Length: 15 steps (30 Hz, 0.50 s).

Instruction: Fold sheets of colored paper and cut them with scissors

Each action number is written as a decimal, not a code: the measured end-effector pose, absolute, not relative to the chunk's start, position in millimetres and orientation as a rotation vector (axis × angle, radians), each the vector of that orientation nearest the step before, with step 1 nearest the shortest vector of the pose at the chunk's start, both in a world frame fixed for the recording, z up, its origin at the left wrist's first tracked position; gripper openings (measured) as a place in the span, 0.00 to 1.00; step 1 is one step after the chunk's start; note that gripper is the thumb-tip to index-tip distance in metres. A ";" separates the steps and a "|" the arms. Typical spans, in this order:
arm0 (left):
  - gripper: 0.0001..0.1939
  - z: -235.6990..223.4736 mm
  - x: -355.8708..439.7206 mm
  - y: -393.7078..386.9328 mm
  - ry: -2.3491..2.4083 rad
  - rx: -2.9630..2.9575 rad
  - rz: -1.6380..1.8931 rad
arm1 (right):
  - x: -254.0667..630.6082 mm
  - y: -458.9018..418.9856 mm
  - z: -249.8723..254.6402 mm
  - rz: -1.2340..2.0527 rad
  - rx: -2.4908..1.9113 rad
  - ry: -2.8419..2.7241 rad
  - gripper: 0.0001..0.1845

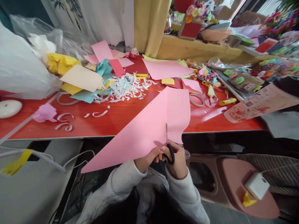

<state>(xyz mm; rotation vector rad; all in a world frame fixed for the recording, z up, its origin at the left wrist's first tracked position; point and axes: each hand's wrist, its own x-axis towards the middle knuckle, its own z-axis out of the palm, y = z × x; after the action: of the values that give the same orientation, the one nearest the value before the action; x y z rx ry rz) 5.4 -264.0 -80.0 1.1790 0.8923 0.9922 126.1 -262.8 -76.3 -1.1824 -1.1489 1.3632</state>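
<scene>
A large pink sheet of paper (137, 127) stretches from over the red table down in front of its near edge. My left hand (151, 157) pinches the sheet's lower edge, close beside the scissors. In my right hand (177, 158) is a pair of scissors (171, 152) with black handles, my fingers closed through the loops. Its blades point away from me and lie on a slit in the paper, with a narrower pink part to the right of the cut. Some fingers of both hands are hidden behind the paper and each other.
White paper shreds (127, 88) and coloured paper pieces (81, 77) cover the back left of the red table (121, 116). A patterned cup (259, 102) leans at the right, near a yellow glue stick (227, 101). A brownish-pink stool (243, 186) stands lower right, carrying a white box (257, 185).
</scene>
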 end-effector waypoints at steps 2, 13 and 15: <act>0.26 -78.3 4.9 -264.5 0.894 1.168 0.973 | 125.8 -262.5 -74.2 1.365 -1.159 -1.150 0.11; 0.22 -87.3 10.6 -269.3 0.929 1.094 0.977 | 129.0 -259.2 -65.0 1.207 -1.253 -1.248 0.13; 0.21 -87.4 10.8 -270.3 0.935 1.089 0.982 | 128.9 -258.8 -65.4 1.226 -1.264 -1.247 0.13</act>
<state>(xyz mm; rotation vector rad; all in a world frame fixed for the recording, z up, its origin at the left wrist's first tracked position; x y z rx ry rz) 10.8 -270.3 -87.4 1.0888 0.9346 0.9822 128.9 -258.8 -65.4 -1.2643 -1.2470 1.2262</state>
